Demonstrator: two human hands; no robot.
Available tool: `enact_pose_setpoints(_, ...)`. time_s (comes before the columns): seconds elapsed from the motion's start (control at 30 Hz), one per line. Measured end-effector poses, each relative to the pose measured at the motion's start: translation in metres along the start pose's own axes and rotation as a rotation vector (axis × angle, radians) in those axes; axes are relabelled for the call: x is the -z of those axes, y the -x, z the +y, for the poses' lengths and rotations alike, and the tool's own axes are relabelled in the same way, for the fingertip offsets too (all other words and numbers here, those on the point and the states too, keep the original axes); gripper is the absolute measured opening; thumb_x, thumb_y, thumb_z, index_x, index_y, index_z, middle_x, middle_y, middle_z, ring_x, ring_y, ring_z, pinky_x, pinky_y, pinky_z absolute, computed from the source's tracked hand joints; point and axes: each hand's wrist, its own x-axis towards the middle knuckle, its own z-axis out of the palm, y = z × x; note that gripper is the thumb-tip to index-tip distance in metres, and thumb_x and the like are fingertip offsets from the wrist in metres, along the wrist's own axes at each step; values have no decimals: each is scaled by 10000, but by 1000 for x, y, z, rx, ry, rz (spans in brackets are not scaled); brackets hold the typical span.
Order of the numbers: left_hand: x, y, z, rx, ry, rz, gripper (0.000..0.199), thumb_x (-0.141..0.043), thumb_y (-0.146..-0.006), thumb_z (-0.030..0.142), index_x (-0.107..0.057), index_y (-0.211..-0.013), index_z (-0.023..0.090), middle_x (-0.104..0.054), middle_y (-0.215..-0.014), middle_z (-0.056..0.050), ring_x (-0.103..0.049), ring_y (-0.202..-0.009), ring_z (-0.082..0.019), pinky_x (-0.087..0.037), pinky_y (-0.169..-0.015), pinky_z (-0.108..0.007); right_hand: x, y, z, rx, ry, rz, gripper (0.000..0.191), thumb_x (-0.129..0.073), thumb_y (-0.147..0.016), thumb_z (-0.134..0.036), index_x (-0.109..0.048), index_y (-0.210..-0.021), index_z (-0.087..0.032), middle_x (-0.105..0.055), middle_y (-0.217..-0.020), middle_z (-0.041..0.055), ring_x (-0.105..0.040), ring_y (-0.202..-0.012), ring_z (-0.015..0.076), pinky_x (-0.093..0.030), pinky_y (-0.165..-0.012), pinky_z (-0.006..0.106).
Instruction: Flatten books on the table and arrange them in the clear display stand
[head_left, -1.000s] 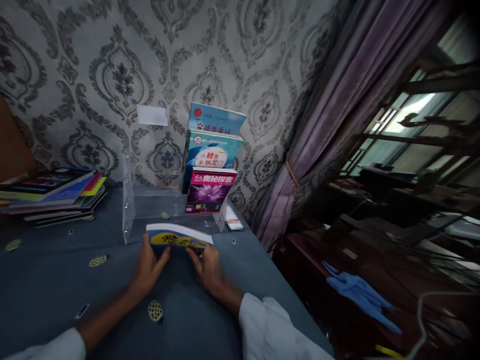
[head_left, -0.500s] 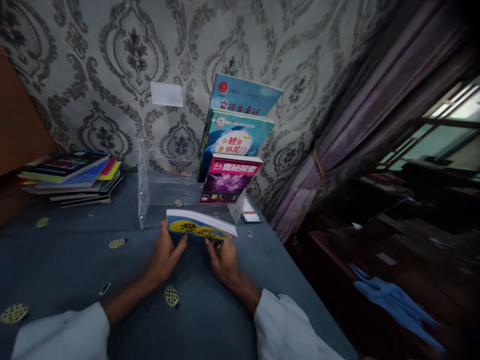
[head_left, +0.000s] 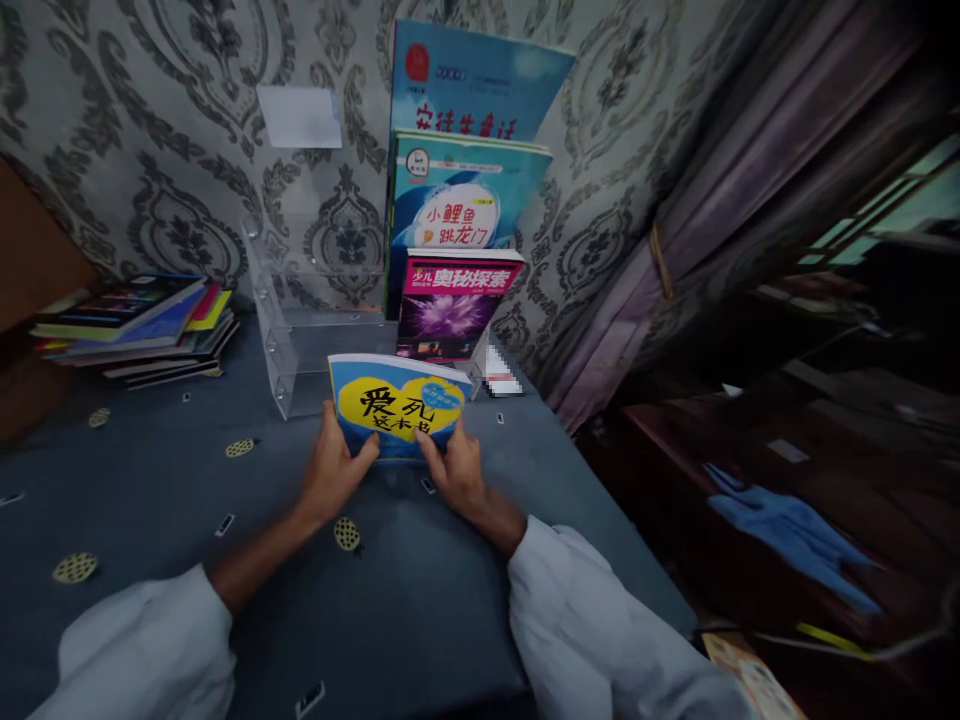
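A blue book (head_left: 356, 385) with a yellow heart and black characters on its cover is held between my two hands, its cover facing me. My left hand (head_left: 334, 465) grips its left edge, thumb on the front. On the right edge, my right hand (head_left: 457, 468) does the same; the fingers of both are partly hidden behind the book. Just beyond it stands a clear acrylic tiered rack (head_left: 274, 340). In the rack's right side a magenta book (head_left: 450, 310), a teal book (head_left: 517, 190) and a taller blue book (head_left: 487, 75) stand one behind another.
A stack of books (head_left: 135, 320) lies at the left against the wall. A white card (head_left: 300, 117) is on the patterned wallpaper. Right of the table (head_left: 420, 590) hang purple curtains (head_left: 600, 320), and a blue cloth (head_left: 787, 530) lies on a dark surface beyond.
The book in my hands has tilted up, so its cover now shows more fully. My view has shifted closer and lower toward the table, and the rack appears larger.
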Motion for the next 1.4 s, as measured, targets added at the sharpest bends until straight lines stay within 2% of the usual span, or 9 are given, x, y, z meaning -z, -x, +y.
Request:
enact_pose_setpoints(0.23,2,5,11,88,102,-20,543,-715,-742,415,-503,-1190,193,-696,-1095,-90,-687,-1065,-294,-593,-884,-441,11,-4,-9,-72,-124,-52,290,-594,-925,-484,-580,-1006,-206,-743,-725,41,-627,-504,172,-497,-527,263)
enact_pose_setpoints(0.57,8,7,-12,297,87,-96,571,-781,-681,502,-533,-1085,183,-705,-1155,-121,-694,-1062,-299,-587,-903,-466,4,-2,-18,-159,-290,-170,253,-593,-919,-356,-598,-1126,-210,-776,-895,37,-625,-563,161,-523,-580,277)
enact_pose_setpoints(0.7,14,3,-9,432,195,-267,692,-824,-648,546,-527,-1161,189,-737,-1141,-118,-735,-980,-291,-620,-811,-436,6,-2,-8,-230,-468,-164,296,-578,-911,-373,-620,-1149,-203,-768,-964,51,-680,-712,187,-565,-644,286)
enact_pose_setpoints(0.8,26,-7,-9,479,197,-464,760,-857,-614,550,-558,-1220,202,-752,-1127,-131,-751,-907,-296,-623,-734,-408,7,-3,6,-424,-646,-157,321,-501,-944,-446,-645,-1093,-202,-750,-875,38,-700,-701,192,-572,-574,275)
enact_pose_setpoints(0.87,35,-14,-10,425,44,-549,733,-851,-612,560,-607,-1203,201,-766,-1075,-130,-748,-872,-311,-613,-698,-403,6,-4,14,-574,-707,-153,344,-471,-959,-452,-636,-1126,-201,-725,-780,13,-688,-611,174,-561,-506,259)
enact_pose_setpoints(0.97,43,-17,0,255,-468,-595,570,-757,-759,513,-647,-1238,224,-766,-1042,-106,-735,-927,-339,-587,-785,-437,5,-5,22,-689,-734,-173,310,-498,-964,-408,-631,-1148,-196,-713,-735,-4,-693,-577,154,-565,-481,233)
enact_pose_setpoints(1.1,33,-2,31,-40,-1081,-546,496,-637,-912,391,-582,-1367,203,-641,-1308,-173,-606,-1228,-403,-532,-931,-515,5,-7,24,-710,-753,-253,335,-524,-983,-473,-672,-981,-173,-710,-683,17,-701,-560,143,-567,-473,203)
enact_pose_setpoints(1.23,-2,18,47,-163,-1047,-667,511,-515,-1009,409,-479,-1444,144,-549,-1443,-189,-558,-1291,-341,-500,-1005,-450,8,-9,23,-724,-774,-258,432,-502,-1004,-533,-680,-945,-143,-709,-634,42,-699,-534,155,-594,-487,230)
enact_pose_setpoints(1.4,-39,34,47,-219,-1108,-663,729,-643,-931,486,-388,-1471,69,-530,-1431,-285,-500,-1348,-411,-467,-1031,-500,9,-12,22,-759,-766,-259,551,-444,-1006,-618,-691,-942,-130,-684,-582,32,-670,-471,156,-594,-465,248)
